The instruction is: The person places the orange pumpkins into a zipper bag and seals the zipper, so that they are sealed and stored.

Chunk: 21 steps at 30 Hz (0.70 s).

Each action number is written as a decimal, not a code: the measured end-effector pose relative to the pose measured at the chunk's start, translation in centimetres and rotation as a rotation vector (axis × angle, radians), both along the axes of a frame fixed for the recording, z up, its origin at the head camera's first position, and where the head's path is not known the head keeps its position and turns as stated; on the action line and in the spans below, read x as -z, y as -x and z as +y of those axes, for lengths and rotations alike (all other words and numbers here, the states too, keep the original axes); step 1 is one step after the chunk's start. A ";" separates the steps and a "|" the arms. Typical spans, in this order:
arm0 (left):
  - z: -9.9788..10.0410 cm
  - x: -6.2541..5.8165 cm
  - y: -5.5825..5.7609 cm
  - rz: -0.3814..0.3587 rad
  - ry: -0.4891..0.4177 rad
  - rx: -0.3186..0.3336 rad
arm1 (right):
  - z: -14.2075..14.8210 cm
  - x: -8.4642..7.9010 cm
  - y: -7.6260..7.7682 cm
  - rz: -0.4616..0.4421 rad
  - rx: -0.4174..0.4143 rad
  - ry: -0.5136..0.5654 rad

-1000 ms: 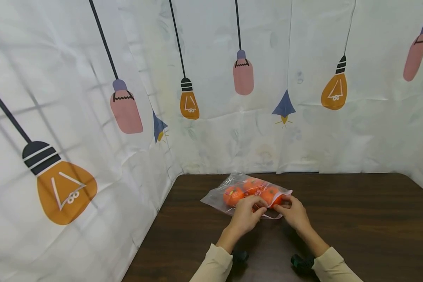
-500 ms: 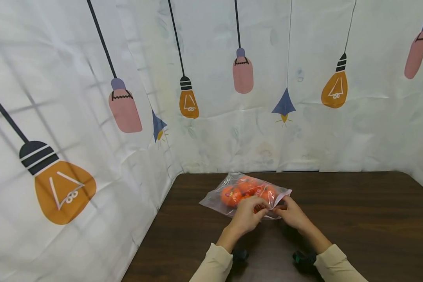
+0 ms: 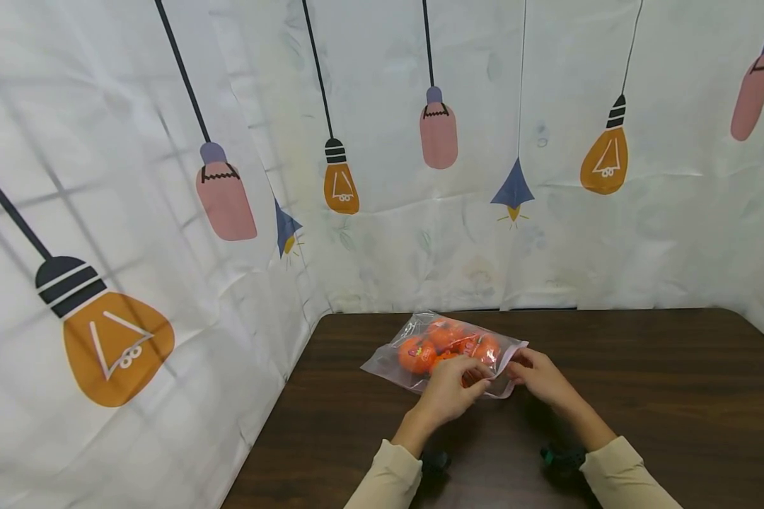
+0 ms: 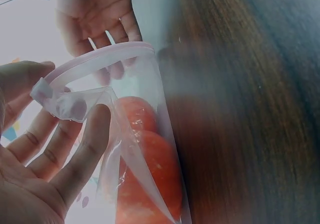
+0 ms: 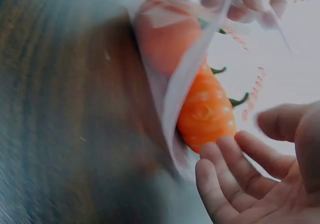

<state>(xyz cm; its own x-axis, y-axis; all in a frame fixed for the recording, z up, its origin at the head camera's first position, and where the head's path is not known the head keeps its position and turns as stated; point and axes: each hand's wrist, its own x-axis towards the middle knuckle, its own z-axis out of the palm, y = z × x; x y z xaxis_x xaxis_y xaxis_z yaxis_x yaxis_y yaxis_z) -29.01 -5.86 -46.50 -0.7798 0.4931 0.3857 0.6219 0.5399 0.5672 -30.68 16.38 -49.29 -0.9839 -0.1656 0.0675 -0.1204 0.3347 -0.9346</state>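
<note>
A clear zip bag (image 3: pixel 385 363) with a pale pink rim lies on the table, holding several orange, round, pumpkin-like things (image 3: pixel 417 355). Green curled stems show on them in the right wrist view. My left hand (image 3: pixel 447 390) pinches the bag's rim at its near side, beside a small white slider (image 4: pixel 42 90) in the left wrist view. At the bag's right end is its mouth, held apart. There my right hand (image 3: pixel 543 380) has its fingers loosely bent and its thumb apart, fingertips close to the nearest orange thing (image 5: pixel 206 109). Whether they touch it I cannot tell.
The dark wooden table (image 3: pixel 649 396) extends to the right of the bag. A white curtain (image 3: pixel 382 261) printed with hanging lamps stands behind and to the left. Dark wrist straps (image 3: pixel 434 463) sit under both sleeves.
My right hand has drawn back a little to the right from the bag's rim. The orange things have shifted slightly left in the bag. My left hand stays at the rim.
</note>
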 end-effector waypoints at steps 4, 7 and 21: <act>0.1 0.0 0.0 -0.008 -0.002 0.018 | 0.6 -0.5 0.3 -0.058 0.049 0.110; 0.2 0.1 -0.1 -0.014 -0.001 0.040 | 0.9 -0.8 0.4 -0.089 0.074 0.143; 0.7 -0.1 -0.6 -0.097 0.099 0.128 | 1.4 -1.0 0.2 -0.040 0.159 0.074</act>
